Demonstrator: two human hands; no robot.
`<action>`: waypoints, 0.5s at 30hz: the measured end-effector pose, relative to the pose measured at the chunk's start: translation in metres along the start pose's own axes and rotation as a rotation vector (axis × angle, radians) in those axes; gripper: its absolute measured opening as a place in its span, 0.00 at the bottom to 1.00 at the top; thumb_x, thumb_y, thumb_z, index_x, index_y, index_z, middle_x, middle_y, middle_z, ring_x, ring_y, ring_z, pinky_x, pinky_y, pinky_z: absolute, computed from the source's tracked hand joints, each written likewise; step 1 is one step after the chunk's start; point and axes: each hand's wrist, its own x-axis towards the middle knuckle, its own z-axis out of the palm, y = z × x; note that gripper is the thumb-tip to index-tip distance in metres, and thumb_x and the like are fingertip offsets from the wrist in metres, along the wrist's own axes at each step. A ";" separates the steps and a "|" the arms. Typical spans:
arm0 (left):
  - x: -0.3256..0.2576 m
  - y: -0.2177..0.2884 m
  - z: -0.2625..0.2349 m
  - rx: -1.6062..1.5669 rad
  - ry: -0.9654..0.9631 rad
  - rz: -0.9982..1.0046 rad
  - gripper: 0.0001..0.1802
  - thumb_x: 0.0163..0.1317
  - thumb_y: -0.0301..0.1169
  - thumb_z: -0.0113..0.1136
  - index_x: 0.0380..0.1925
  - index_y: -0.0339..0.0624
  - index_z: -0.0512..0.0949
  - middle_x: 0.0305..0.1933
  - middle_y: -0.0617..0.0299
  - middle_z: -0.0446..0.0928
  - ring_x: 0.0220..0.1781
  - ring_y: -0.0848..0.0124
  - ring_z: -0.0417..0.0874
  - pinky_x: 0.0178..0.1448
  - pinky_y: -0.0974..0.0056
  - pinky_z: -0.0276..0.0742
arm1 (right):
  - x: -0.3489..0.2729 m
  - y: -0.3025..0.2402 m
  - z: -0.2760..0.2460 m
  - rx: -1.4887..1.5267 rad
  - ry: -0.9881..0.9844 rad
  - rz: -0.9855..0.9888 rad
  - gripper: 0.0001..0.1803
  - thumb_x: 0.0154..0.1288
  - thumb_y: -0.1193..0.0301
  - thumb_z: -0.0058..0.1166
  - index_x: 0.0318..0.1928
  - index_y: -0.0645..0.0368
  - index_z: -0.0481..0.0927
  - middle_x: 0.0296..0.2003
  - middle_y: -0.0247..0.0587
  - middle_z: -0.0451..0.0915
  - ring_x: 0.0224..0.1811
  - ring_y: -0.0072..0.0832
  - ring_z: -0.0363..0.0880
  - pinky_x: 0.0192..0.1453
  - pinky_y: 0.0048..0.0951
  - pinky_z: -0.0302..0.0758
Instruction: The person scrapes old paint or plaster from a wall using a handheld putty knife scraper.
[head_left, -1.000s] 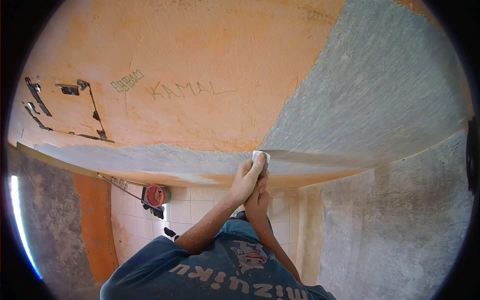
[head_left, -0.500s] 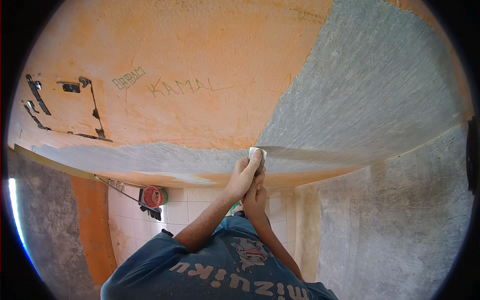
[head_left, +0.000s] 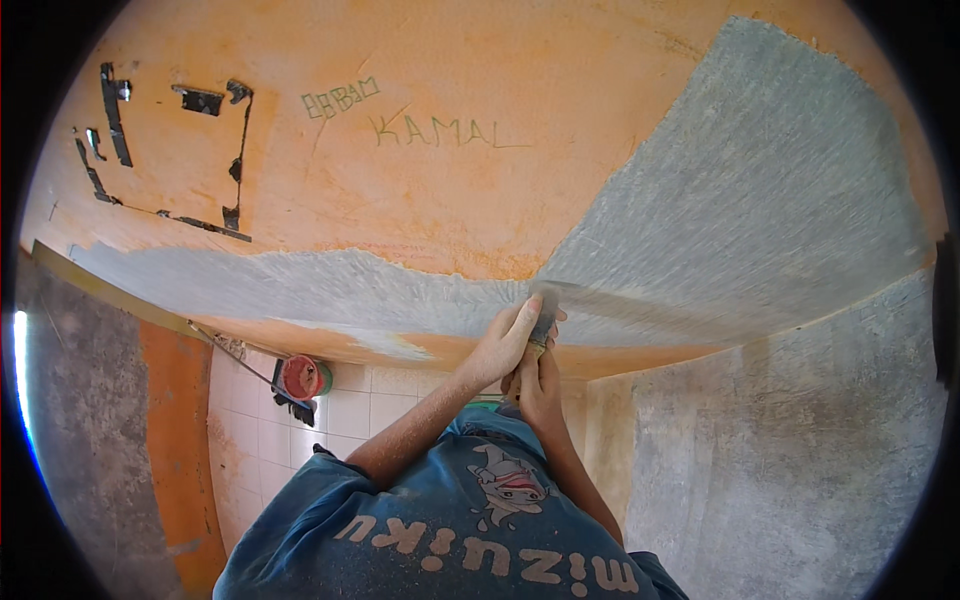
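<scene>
A scraper with a flat grey blade meets the wall just below the lower corner of the orange paint. My left hand is closed around the blade, its thumb lying along the metal. Below it, my right hand grips the scraper's handle, mostly hidden by fingers. Around the blade the wall shows a bare grey strip and a large grey patch. Peeling orange paint covers the wall above and to the left. Pale dust coats my left hand and forearm.
Black tape pieces outline a rectangle on the wall at left. A red-and-green bucket stands on the tiled floor, beside a long-handled black-headed tool. A grey side wall rises at right; another grey-and-orange surface is at left.
The view has shifted, so the wall markings sit farther right and higher. Both hands still hold the scraper near the paint corner. Its blade looked bright white before and is dull grey now.
</scene>
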 end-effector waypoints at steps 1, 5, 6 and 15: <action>0.002 0.001 -0.003 -0.054 -0.005 -0.058 0.33 0.73 0.55 0.34 0.43 0.34 0.75 0.30 0.60 0.74 0.35 0.73 0.75 0.43 0.67 0.73 | 0.002 -0.001 0.001 0.010 -0.059 0.040 0.17 0.78 0.61 0.32 0.46 0.62 0.68 0.22 0.33 0.71 0.20 0.17 0.70 0.24 0.18 0.69; 0.012 0.001 -0.008 -0.097 -0.074 -0.066 0.32 0.73 0.56 0.32 0.38 0.37 0.73 0.27 0.60 0.76 0.30 0.72 0.77 0.38 0.69 0.74 | 0.008 -0.001 0.015 0.187 0.016 0.123 0.15 0.77 0.63 0.36 0.40 0.62 0.70 0.20 0.30 0.68 0.16 0.16 0.66 0.18 0.20 0.63; 0.013 0.003 -0.007 -0.091 -0.073 -0.066 0.32 0.73 0.56 0.32 0.38 0.37 0.73 0.27 0.60 0.76 0.30 0.72 0.77 0.38 0.69 0.74 | 0.007 0.001 0.016 0.180 0.030 0.093 0.15 0.77 0.64 0.36 0.40 0.62 0.70 0.18 0.29 0.67 0.15 0.15 0.64 0.17 0.19 0.61; 0.010 0.005 -0.008 -0.270 -0.090 -0.233 0.29 0.72 0.56 0.37 0.32 0.40 0.71 0.18 0.67 0.66 0.20 0.77 0.68 0.26 0.71 0.67 | 0.000 0.039 0.039 -0.020 0.264 -0.103 0.11 0.76 0.68 0.35 0.46 0.65 0.66 0.26 0.37 0.69 0.25 0.21 0.69 0.28 0.23 0.66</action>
